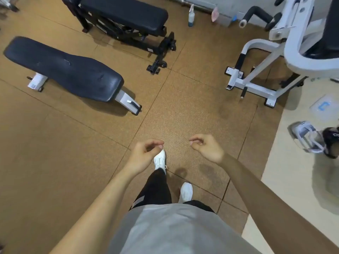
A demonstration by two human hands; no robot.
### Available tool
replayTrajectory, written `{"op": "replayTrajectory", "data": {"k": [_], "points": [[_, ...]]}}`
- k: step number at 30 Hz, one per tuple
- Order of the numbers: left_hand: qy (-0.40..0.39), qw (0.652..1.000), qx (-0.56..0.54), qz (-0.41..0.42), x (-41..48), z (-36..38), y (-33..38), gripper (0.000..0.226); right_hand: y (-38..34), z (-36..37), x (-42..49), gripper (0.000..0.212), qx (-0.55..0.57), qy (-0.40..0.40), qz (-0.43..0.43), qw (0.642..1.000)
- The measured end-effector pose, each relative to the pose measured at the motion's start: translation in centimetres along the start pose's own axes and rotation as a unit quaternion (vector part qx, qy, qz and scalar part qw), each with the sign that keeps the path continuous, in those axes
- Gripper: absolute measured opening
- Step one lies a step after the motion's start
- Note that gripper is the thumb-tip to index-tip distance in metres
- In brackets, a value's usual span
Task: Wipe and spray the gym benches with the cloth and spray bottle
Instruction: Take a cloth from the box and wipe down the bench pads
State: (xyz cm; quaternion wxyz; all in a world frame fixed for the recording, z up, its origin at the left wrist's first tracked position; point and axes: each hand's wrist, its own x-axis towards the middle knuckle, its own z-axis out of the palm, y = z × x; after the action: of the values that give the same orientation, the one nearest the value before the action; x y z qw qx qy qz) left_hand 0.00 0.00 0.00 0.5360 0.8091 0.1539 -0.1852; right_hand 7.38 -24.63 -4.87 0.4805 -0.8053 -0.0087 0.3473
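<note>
A flat black gym bench (pixel 62 68) lies on the brown floor at the left. A second black bench (pixel 126 14) on a black frame stands behind it. The spray bottle (pixel 191 15) stands upright on the floor near the far wall, and a pink cloth (pixel 215 14) hangs or leans a little to its right. My left hand (pixel 145 154) and my right hand (pixel 207 148) hover in front of me over the floor, fingers loosely curled, holding nothing. Both hands are far from the bottle, the cloth and the benches.
A white weight machine (pixel 271 57) fills the upper right, its base reaching onto the floor mats. Another person's shoe (pixel 310 138) is at the right on pale tiles. My own white shoes (pixel 160 160) stand on the brown mat (pixel 183 110).
</note>
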Motion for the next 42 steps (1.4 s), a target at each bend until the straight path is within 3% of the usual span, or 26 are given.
{"op": "replayTrajectory", "data": {"k": [8,15,20,27,33,39,42], "points": [[-0.002,0.998,-0.027,-0.057,13.2,-4.2,-0.9,0.018,-6.3,-1.9,11.1,0.02,-0.076,-0.002,0.046,0.996],[-0.091,0.993,0.035,-0.063,26.6,-9.2,1.1,0.024,-13.1,-6.1,23.3,0.032,-0.182,-0.028,0.096,0.978],[-0.083,0.993,0.011,-0.08,37.4,-12.4,6.0,0.026,-17.7,-11.4,30.7,0.019,-0.12,0.006,0.097,0.988],[-0.063,0.993,-0.005,-0.095,55.1,-13.8,14.6,0.03,-21.0,-21.7,43.7,0.028,-0.051,0.048,0.105,0.992],[-0.1,0.991,0.011,-0.09,68.4,-14.5,23.1,0.021,-25.7,-32.0,55.3,0.016,-0.014,0.037,0.102,0.994],[-0.086,0.993,-0.028,-0.075,81.1,-15.2,29.5,0.024,-29.2,-41.5,65.9,0.022,-0.041,0.038,0.104,0.993],[-0.091,0.99,-0.056,-0.093,88.0,-14.8,32.3,0.015,-29.8,-45.7,72.0,0.023,-0.047,0.05,0.121,0.99]]}}
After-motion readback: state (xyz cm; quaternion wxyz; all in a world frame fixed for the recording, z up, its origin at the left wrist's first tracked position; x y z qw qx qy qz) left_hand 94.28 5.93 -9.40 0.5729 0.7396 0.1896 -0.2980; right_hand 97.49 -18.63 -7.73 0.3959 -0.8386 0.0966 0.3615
